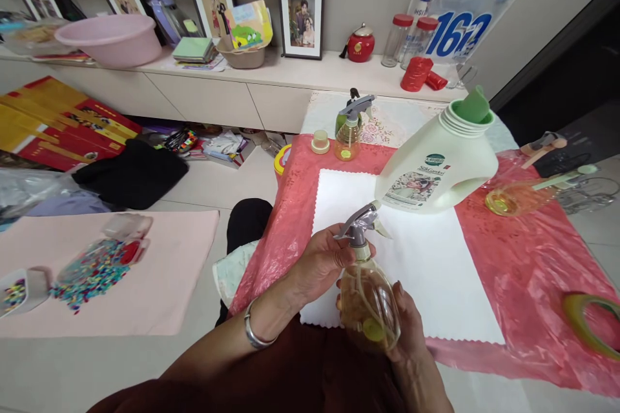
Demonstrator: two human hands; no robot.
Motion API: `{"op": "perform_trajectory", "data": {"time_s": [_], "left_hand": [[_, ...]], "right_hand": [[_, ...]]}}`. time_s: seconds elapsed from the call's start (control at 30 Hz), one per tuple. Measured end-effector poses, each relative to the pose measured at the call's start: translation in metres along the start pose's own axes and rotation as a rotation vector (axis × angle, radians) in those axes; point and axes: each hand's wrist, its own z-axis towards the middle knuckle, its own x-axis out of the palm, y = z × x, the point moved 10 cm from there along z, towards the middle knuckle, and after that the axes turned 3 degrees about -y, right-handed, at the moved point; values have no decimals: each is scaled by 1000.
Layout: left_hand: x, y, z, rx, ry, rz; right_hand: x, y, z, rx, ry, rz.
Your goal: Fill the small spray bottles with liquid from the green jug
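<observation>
A clear amber spray bottle (371, 303) with a grey trigger head is held tilted above the near edge of a white scallop-edged sheet (416, 258). My left hand (320, 264), with a bangle on the wrist, closes its fingers round the bottle's collar, just under the trigger. Cupped round the lower body from the right is my right hand (409, 322); some of its fingers are hidden behind the bottle. A large pale green detergent jug (440, 161) stands on the sheet's far part, with a green piece in its uncapped mouth.
Red plastic film (489, 258) covers the table. On it are another spray bottle (347, 139), a cap (320, 141), an amber bottle (508, 197) at right and a tape roll (593, 322). Small coloured pieces (92, 271) lie on a pink sheet (165, 297) at left.
</observation>
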Motion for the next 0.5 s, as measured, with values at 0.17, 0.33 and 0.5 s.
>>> {"op": "perform_trajectory", "data": {"time_s": [0.17,0.33,0.5], "left_hand": [[2,-13,0,89,50,47],[9,-17,-4,131,182,140],[-16,-40,0,301,52,306]], "right_hand": [[5,23,-5,-115,76,-209],[6,52,-4,-262,14,-547],[13,62,19,-235,-76,-765]]}}
